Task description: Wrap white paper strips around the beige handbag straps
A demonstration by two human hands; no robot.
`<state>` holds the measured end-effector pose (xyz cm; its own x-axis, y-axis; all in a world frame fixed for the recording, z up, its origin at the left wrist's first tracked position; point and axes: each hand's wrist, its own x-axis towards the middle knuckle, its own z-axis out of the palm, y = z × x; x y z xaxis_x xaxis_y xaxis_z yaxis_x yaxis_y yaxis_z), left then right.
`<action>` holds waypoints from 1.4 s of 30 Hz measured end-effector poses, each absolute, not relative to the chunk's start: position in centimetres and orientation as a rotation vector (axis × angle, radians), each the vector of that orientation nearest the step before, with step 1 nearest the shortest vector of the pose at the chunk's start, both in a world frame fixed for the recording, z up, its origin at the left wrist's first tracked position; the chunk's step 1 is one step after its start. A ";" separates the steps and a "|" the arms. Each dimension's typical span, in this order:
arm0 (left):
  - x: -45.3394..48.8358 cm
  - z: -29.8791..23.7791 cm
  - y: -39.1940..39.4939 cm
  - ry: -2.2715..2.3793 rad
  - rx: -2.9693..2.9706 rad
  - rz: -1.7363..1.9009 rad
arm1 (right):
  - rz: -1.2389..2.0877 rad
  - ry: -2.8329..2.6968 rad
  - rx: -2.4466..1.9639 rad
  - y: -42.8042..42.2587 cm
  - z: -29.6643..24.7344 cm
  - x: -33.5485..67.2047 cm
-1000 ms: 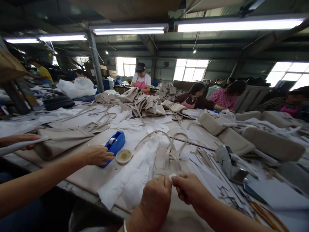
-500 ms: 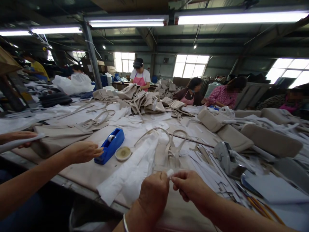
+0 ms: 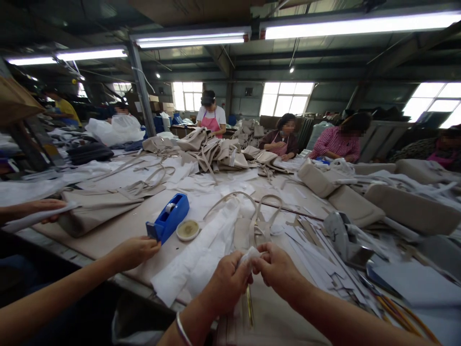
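Just above the near part of the table, my left hand (image 3: 228,278), with a silver bangle on its wrist, pinches a small crumpled piece of thin white wrapping (image 3: 249,256). The fingertips of my right hand (image 3: 275,263) are closed on the other side of it. What the wrapping covers is hidden. A narrow gold-coloured strip (image 3: 249,307) shows below my hands. Right behind them lies a beige bag piece with looped straps (image 3: 254,226). White wrapping sheets (image 3: 201,262) spread to its left.
At left, a co-worker's hand (image 3: 139,251) touches a blue tape dispenser (image 3: 173,216); their other hand (image 3: 39,210) holds a white strip. A round dish (image 3: 188,230) sits nearby. At right are a grey metal device (image 3: 347,240), orange-handled scissors (image 3: 399,307) and beige bags (image 3: 355,205).
My hands have come closer together around the white wrapping, which is more crumpled. The gold-coloured strip has come into view. The co-worker's hand has moved to the dispenser's near end.
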<state>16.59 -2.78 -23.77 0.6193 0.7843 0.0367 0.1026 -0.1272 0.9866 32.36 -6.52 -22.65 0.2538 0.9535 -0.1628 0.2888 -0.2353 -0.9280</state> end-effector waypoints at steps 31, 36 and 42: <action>12.8 -23.1 -2.8 0.510 1.403 0.396 | 1.169 -1.417 -1.210 -5.6 -21.0 35.0; 12.2 -24.1 -3.9 0.596 1.465 0.394 | 1.165 -1.367 -1.209 -5.6 -22.2 35.2; 13.1 -24.0 -5.0 0.709 1.528 0.530 | 1.510 -1.242 -1.058 -6.6 -22.7 34.9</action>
